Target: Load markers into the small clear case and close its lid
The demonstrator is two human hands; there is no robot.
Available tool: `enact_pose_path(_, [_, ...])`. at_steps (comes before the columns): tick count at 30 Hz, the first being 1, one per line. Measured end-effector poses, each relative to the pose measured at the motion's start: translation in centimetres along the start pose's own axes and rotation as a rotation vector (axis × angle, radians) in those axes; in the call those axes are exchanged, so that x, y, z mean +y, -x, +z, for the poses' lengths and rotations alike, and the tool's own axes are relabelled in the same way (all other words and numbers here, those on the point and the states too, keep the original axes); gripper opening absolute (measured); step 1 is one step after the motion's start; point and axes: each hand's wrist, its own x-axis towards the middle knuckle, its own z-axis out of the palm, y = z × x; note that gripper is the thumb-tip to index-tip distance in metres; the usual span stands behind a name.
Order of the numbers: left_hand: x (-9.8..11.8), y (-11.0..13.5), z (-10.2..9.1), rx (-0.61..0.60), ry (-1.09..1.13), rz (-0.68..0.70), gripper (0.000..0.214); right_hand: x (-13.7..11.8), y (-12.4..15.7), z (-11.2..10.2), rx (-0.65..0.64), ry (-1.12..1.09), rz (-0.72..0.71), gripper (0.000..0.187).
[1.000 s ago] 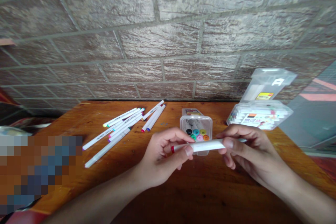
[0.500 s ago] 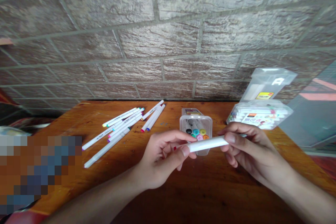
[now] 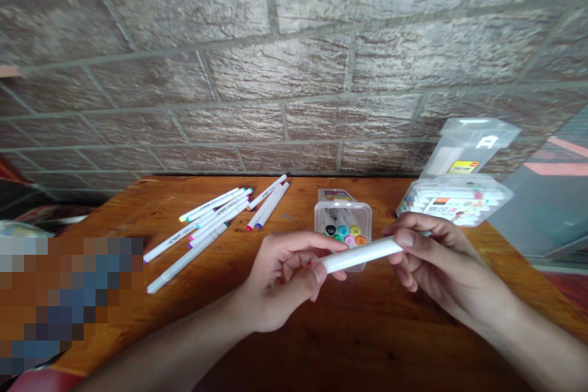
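A white marker (image 3: 362, 253) is held nearly level between my two hands above the table's middle. My left hand (image 3: 287, 278) has thumb and fingers closed round its left end, where a bit of red shows. At the other end, my right hand (image 3: 432, 254) pinches the marker between thumb and fingers. Just behind it stands a small clear plastic box (image 3: 370, 214) with several markers inside, their round numbered ends facing me in black, blue, yellow, green, pink and orange. My fingers and the held marker cover part of that box.
Several loose white markers (image 3: 211, 223) lie in a pile on the wooden table (image 3: 294, 343) at left. At right, a larger clear marker case (image 3: 487, 208) stands with its lid (image 3: 452, 150) raised. A stone-block wall (image 3: 312, 67) borders the table's back.
The marker's left end has shifted slightly left and down, and less red shows there. My right hand keeps its grip almost unmoved.
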Motion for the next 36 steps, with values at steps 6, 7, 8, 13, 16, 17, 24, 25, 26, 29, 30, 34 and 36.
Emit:
enact_pose_path(6, [-0.31, 0.11, -0.28, -0.027, -0.009, 0.015, 0.033, -0.06, -0.04, 0.12, -0.010, -0.010, 0.010, 0.019])
enact_pose_path(7, [-0.38, 0.13, -0.35, -0.035, -0.008, 0.021, 0.034, -0.07, -0.04, 0.13, -0.010, -0.011, 0.011, 0.019])
enact_pose_path(8, [-0.45, 0.16, -0.41, -0.041, -0.007, 0.028, 0.034, -0.08, -0.06, 0.13, -0.009, -0.013, 0.011, 0.018])
enact_pose_path(13, [-0.64, 0.30, -0.57, -0.056, -0.009, 0.028, 0.036, -0.06, -0.10, 0.02, -0.007, -0.029, 0.014, 0.018])
enact_pose_path(16, [-0.64, 0.31, -0.55, -0.064, -0.005, 0.024, 0.037, -0.06, -0.07, 0.06, -0.004, -0.032, 0.026, 0.018])
enact_pose_path(17, [-0.62, 0.30, -0.53, -0.068, -0.001, 0.027, 0.037, -0.08, -0.06, 0.10, -0.003, -0.034, 0.031, 0.018])
enact_pose_path(24, [-0.38, 0.21, -0.43, -0.079, 0.017, 0.035, 0.038, -0.26, -0.05, 0.26, 0.011, -0.039, 0.045, 0.021])
enact_pose_path(25, [-0.34, 0.22, -0.42, -0.079, 0.021, 0.031, 0.038, -0.27, -0.05, 0.26, 0.015, -0.039, 0.046, 0.022])
enact_pose_path(26, [-0.31, 0.23, -0.42, -0.077, 0.024, 0.027, 0.039, -0.28, -0.05, 0.25, 0.019, -0.038, 0.047, 0.022])
enact_pose_path(29, [-0.25, 0.25, -0.38, -0.072, 0.035, 0.017, 0.038, -0.26, -0.03, 0.28, 0.033, -0.033, 0.055, 0.022])
enact_pose_path(30, [-0.25, 0.25, -0.36, -0.073, 0.041, 0.016, 0.038, -0.25, -0.03, 0.30, 0.038, -0.033, 0.056, 0.022])
enact_pose_path(34, [-0.25, 0.17, -0.27, -0.074, 0.068, 0.018, 0.039, -0.21, -0.01, 0.34, 0.046, -0.037, 0.061, 0.024])
enact_pose_path(36, [-0.23, 0.11, -0.24, -0.068, 0.079, 0.014, 0.039, -0.20, -0.01, 0.35, 0.050, -0.043, 0.070, 0.026])
